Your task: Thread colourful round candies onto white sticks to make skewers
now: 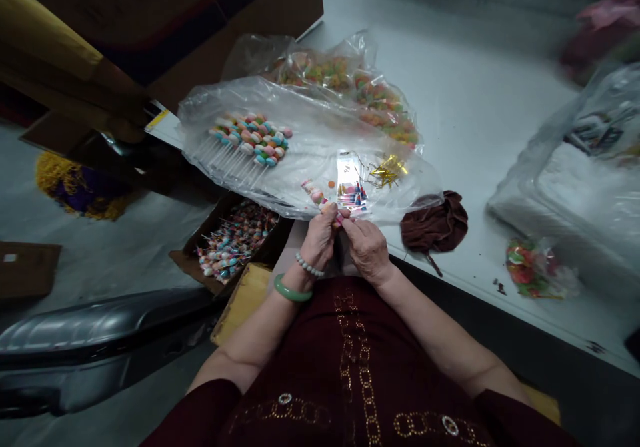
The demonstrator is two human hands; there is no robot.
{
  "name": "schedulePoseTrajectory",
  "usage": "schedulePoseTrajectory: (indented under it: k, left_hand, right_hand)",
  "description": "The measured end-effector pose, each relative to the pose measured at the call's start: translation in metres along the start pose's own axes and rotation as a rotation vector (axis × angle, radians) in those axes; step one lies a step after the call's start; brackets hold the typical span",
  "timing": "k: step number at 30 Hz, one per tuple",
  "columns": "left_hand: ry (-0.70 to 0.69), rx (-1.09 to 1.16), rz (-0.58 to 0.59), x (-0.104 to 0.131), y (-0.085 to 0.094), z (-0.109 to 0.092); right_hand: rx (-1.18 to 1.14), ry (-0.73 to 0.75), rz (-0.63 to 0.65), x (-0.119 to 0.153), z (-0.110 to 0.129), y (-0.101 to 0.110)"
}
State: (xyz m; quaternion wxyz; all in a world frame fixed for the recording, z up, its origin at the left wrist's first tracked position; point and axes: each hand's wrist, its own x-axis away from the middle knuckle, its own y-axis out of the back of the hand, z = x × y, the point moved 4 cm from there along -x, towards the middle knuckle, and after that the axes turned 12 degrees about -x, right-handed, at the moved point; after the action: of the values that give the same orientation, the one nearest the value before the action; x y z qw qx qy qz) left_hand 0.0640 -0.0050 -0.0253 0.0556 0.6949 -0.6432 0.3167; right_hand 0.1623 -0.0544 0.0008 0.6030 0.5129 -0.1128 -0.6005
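Observation:
My left hand is closed around a wrapped candy stick with pastel pieces, pointing up and away to the left. My right hand pinches its near end, where something pink shows between the fingers. Just beyond my hands lies a stack of printed, shiny clear bags. Gold twist ties are heaped to the right of the bags. On the left, several candy skewers with white sticks lie side by side. All of these rest on a clear plastic sheet.
Bags of orange and green candies lie behind. An open carton of wrapped candies stands below left. A brown cloth, a small candy bag and a plastic-covered bin are on the right. A large cardboard box stands back left.

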Motion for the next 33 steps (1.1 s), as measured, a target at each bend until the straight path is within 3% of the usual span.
schedulePoseTrajectory:
  k: [3, 6, 10, 16, 18, 21, 23, 25, 26, 28, 30, 33]
  left_hand:
    - [0.015, 0.079, 0.008, 0.001, -0.008, 0.004]
    - [0.070, 0.141, 0.064, 0.006, -0.013, 0.004]
    - [0.163, 0.105, 0.150, 0.011, -0.006, 0.002]
    - [0.018, -0.062, 0.398, 0.014, 0.003, -0.010]
    - [-0.031, -0.133, 0.409, 0.013, 0.005, -0.013]
    - [-0.159, -0.161, 0.318, 0.009, 0.008, -0.020]
    - [-0.124, -0.185, 0.359, 0.010, 0.005, -0.018]
    - [-0.005, -0.243, 0.433, 0.012, 0.000, -0.012]
    - [0.047, -0.283, 0.424, 0.012, -0.001, -0.009]
    - [0.030, -0.390, 0.259, 0.010, 0.005, -0.008]
    - [-0.167, -0.497, -0.009, 0.005, 0.017, -0.017]
    - [-0.461, -0.568, -0.296, 0.001, 0.035, -0.031]
  right_hand:
    - [0.118, -0.027, 0.010, -0.013, 0.008, 0.005]
    - [-0.001, -0.125, 0.075, -0.026, 0.007, 0.005]
    - [-0.649, -0.472, 0.070, -0.032, -0.011, -0.005]
    - [-1.390, -0.857, 0.221, -0.019, -0.025, -0.026]
    - [-1.365, -0.919, 0.210, -0.014, -0.026, -0.019]
    - [-0.969, -0.830, -0.027, -0.020, -0.028, 0.008]
    - [-0.880, -0.763, -0.136, -0.031, -0.024, 0.018]
    - [-1.032, -0.779, -0.124, -0.044, -0.021, 0.011]
    - [-1.135, -0.809, -0.126, -0.050, -0.021, 0.005]
    - [-1.249, -0.874, -0.206, -0.063, -0.026, -0.008]
    - [-1.213, -0.910, -0.240, -0.075, -0.033, -0.019]
    - [-0.951, -0.881, -0.010, -0.100, -0.049, -0.027]
